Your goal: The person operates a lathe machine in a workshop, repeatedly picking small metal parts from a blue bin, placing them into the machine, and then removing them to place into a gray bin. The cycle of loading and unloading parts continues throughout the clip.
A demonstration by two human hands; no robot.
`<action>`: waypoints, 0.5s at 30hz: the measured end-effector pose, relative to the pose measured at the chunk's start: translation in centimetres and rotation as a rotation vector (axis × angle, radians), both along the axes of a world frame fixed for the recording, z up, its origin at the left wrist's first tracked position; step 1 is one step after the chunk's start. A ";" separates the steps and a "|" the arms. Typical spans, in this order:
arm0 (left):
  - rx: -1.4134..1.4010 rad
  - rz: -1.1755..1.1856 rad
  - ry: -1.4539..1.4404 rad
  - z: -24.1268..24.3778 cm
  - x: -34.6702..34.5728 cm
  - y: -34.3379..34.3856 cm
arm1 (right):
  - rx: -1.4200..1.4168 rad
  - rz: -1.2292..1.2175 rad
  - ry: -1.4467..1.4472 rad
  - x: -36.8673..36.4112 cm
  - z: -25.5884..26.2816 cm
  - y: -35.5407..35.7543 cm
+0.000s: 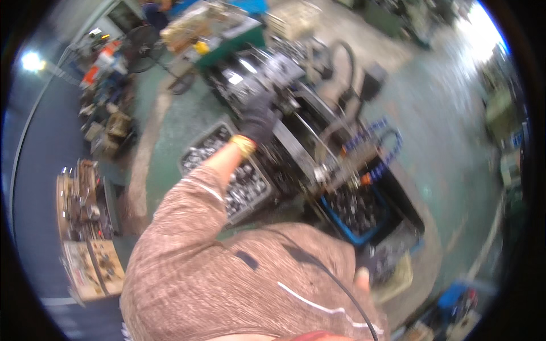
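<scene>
In a dark glove, my left hand [259, 117] reaches over the near side of a metal machine [294, 147] with rails and a shiny rod. Its fingers lie against or just above the metalwork by the machine head [283, 70]; blur hides whether they grip anything. Low on the right, a strip of bare wrist shows beside my body, and my right hand [369, 259] seems to be in a dark glove. It is beside a pale yellowish container [399, 277] with blurred grey pieces at its top. What its fingers do cannot be made out.
A grey crate [268, 194] of small metal parts stands left of the machine. A blue-rimmed bin [362, 238] holds darker parts. Blue coiled hose [394, 145] loops by the machine's right side. A pedestal fan [143, 49] and a wooden-topped bench [91, 270] are at left.
</scene>
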State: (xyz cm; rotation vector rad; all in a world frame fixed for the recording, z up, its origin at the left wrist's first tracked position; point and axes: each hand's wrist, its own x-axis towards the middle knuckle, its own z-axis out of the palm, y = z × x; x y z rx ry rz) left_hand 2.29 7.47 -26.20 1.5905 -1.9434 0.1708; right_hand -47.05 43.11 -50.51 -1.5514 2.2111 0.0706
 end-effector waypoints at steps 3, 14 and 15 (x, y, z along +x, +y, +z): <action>-0.141 -0.047 -0.072 -0.7 -0.7 2.0 | -0.145 0.008 0.061 -1.4 0.0 0.9; 0.321 -0.453 0.313 0.7 -9.3 13.4 | 0.122 0.034 0.079 -2.7 -1.3 2.6; 0.372 -0.431 0.227 -0.6 -8.5 13.9 | 0.193 -0.016 0.108 0.9 5.2 0.2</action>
